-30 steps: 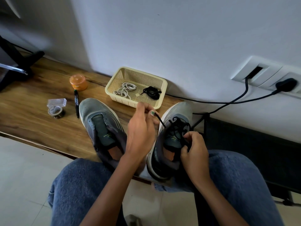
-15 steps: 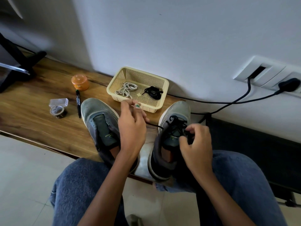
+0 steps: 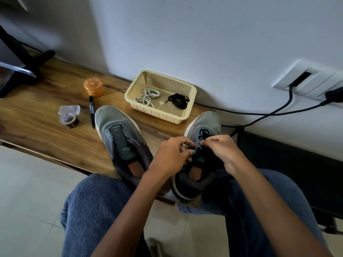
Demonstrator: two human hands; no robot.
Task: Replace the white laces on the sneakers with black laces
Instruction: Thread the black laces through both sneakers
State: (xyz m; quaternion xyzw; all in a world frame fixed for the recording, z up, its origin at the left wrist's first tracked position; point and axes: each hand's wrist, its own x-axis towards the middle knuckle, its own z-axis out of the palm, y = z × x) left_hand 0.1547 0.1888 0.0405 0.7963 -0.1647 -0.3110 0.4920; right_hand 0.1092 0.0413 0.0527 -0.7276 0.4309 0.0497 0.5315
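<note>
Two grey mesh sneakers stand on the brown wooden desk (image 3: 42, 127), toes toward the wall: the unlaced grey sneaker (image 3: 118, 134) just left of the hands, its eyelets bare, and the part-laced grey sneaker (image 3: 202, 145) under them, with one black lace (image 3: 204, 133) threaded through its front eyelets. Both hands meet over that shoe's tongue. The left hand (image 3: 171, 156) has its fingers (image 3: 182, 143) curled in, the tips pinched at the left eyelet row where the lace runs; the right hand (image 3: 222, 147) has its fingers (image 3: 211, 140) curled likewise, pinching the lace at the right row, the two sets of fingertips nearly touching. How much lace each holds is hidden by the knuckles. Beyond the fingers, against the wall, sits one cream plastic mesh basket (image 3: 185, 115) holding two coiled white laces (image 3: 147, 96) on its left side and one bundled spare black lace (image 3: 177, 101) on its right. Farther left of the fingers lie one black marker pen (image 3: 91, 113), one round orange lidded pot (image 3: 93, 87), one roll of clear tape (image 3: 67, 121) and one small clear plastic box (image 3: 69, 110) touching that roll. Two black cables (image 3: 259, 114) run from the white wall socket (image 3: 306, 80) to the right of the fingers.
</note>
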